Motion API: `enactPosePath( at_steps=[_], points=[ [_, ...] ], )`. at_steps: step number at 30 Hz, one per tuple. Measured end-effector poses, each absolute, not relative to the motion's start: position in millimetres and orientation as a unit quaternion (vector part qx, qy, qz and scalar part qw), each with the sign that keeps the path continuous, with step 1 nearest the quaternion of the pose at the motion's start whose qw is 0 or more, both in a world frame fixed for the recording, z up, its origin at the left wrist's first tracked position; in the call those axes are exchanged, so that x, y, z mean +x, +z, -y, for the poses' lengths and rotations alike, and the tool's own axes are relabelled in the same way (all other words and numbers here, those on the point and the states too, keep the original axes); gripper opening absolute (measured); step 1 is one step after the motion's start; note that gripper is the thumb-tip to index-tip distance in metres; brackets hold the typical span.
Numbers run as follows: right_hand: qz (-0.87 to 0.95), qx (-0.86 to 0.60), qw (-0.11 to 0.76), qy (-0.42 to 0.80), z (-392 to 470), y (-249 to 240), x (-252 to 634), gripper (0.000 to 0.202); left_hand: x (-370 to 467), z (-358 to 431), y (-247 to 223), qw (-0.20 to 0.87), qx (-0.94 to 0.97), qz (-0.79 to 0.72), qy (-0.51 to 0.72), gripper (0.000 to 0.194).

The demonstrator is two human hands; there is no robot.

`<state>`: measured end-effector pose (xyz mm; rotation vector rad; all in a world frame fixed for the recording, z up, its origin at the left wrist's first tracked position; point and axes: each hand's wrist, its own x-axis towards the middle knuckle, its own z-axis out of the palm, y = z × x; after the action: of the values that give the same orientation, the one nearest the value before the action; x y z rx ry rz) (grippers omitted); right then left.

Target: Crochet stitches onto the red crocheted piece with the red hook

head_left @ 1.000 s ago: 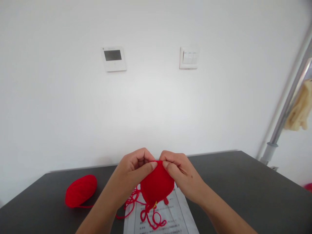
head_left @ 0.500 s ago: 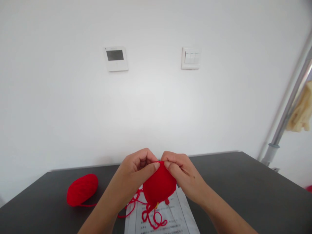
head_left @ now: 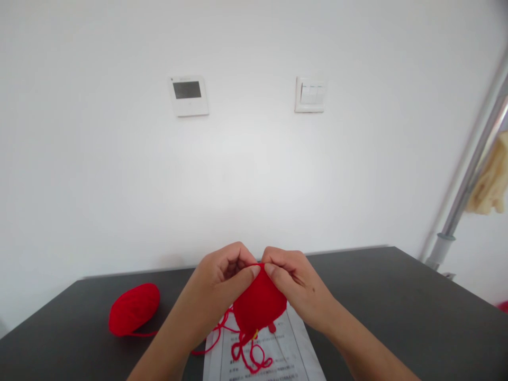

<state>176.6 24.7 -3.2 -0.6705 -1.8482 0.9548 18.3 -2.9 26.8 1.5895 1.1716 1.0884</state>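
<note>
A piece of red crochet or knitted fabric (head_left: 260,301) hangs between my two hands, held up by its top edge. My left hand (head_left: 228,272) pinches that edge between thumb and forefinger. Close beside it, my right hand (head_left: 291,280) pinches the same edge, the two thumbs nearly meeting. Loose red yarn (head_left: 252,360) trails in loops below the fabric, with a small yellow bit (head_left: 255,334) at its lower edge. On the left lies a ball of red yarn (head_left: 135,309), its strand running behind my left forearm. A small red object, partly hidden, shows under the fabric.
Printed paper sheets (head_left: 301,349) lie beneath my hands on the dark table (head_left: 377,296). The white wall behind carries a thermostat-like panel (head_left: 189,97) and a switch plate (head_left: 310,95). A metal pole (head_left: 468,174) and cream cloth (head_left: 492,180) are at the right.
My right hand has shifted slightly left along the fabric's top edge, bringing the thumbs closer together. My left hand and the yarn ball look unmoved.
</note>
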Motion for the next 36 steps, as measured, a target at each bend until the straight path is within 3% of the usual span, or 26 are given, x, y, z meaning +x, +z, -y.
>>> enactPosePath(
  at_steps=[14, 36],
  points=[
    [0.718, -0.295, 0.527, 0.346, -24.3, -7.5, 172.5, 0.024, 17.1, 3.7, 24.8, 0.449, 0.620, -0.464, 0.447, 0.016],
    [0.726, -0.263, 0.493, 0.400, -25.6, -5.8, 174.1, 0.023, 22.3, 8.7, 24.7, 0.357, 0.644, -0.498, 0.458, 0.019]
  ],
)
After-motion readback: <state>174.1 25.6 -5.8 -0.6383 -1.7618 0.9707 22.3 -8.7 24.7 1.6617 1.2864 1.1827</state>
